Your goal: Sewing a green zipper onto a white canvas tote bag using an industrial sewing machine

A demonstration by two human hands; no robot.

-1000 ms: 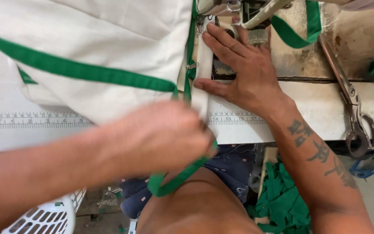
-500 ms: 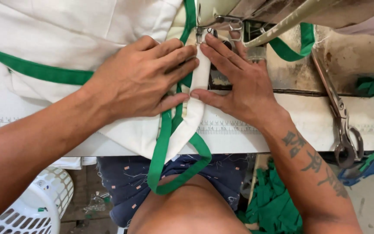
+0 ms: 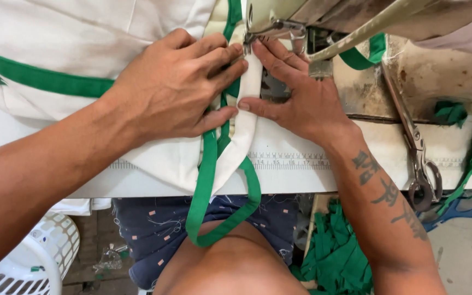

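Note:
White fabric (image 3: 77, 38) with green binding tape (image 3: 207, 186) lies on the sewing table. My left hand (image 3: 176, 87) presses flat on the fabric, fingers spread over the green tape just left of the presser foot (image 3: 271, 27). My right hand (image 3: 296, 93) lies flat on the other side, its fingers on the white folded edge and its thumb touching the fabric strip. Both hands pin the seam under the sewing machine (image 3: 389, 22). A loop of the green tape hangs off the table's front edge over my lap.
Metal scissors (image 3: 419, 158) lie on the table to the right. Green fabric scraps (image 3: 334, 257) pile on the floor at the right. A white plastic basket (image 3: 34, 262) stands at the lower left. A ruler strip (image 3: 296, 159) runs along the table's front.
My left hand came up from the table's front edge onto the fabric beside the presser foot. The right hand has stayed in place, and the view has closed in on both hands.

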